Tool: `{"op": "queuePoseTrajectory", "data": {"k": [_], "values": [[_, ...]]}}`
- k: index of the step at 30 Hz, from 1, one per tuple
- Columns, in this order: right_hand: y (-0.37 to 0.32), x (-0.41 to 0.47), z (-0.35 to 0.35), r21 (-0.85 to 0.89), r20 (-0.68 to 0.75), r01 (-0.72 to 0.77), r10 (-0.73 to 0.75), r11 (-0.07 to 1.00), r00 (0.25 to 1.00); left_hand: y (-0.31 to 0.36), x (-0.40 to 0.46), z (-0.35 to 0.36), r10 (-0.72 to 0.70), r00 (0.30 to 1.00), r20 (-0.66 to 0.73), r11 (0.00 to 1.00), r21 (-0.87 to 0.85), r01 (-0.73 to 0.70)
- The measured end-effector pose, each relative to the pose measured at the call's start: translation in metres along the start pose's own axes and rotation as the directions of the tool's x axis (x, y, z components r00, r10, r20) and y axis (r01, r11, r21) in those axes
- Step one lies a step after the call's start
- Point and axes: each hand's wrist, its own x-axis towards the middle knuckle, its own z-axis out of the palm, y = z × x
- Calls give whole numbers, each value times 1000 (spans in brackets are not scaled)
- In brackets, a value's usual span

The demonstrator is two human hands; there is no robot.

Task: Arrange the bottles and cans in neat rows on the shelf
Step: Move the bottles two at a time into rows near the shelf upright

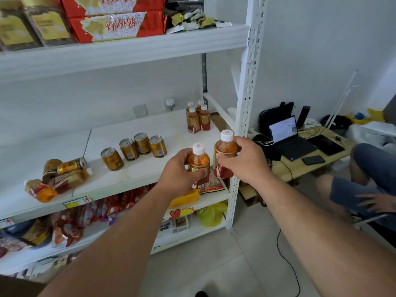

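My left hand (179, 169) grips an amber bottle (199, 161) with a white cap, upright at the front right of the white middle shelf (137, 174). My right hand (244, 159) grips a second amber bottle (225, 146) just to its right, held slightly higher. Several matching bottles (198, 116) stand in a tight block at the shelf's back right. Gold cans (142, 144) stand in a loose row mid-shelf. At the left, toppled cans (71, 166) and a lying bottle (40, 190) form a heap.
The white upright post (246, 93) of the rack stands just right of my hands. Boxed goods (111, 22) fill the shelf above, snack packs (68, 226) the shelf below. A seated person's legs (368, 179) and a low table with a laptop (287, 136) are at the right.
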Motion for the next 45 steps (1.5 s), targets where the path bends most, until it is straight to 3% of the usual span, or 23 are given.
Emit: {"op": "queuePoseTrajectory", "data": {"k": [20,30,38,45], "values": [[29,186,56,-49,73,-38,42,998,996,-42,189,9,-46,999,29,999,-6,46],[69,274,83,-60,144,-31,39,998,989,-58,272,31,-141,990,-15,989,37,142],[92,314,111,-107,207,-72,93,992,974,-76,315,45,-206,977,-56,978,-14,206],[110,330,137,-155,165,-107,132,982,977,-103,341,54,-178,980,-85,980,75,184]]}}
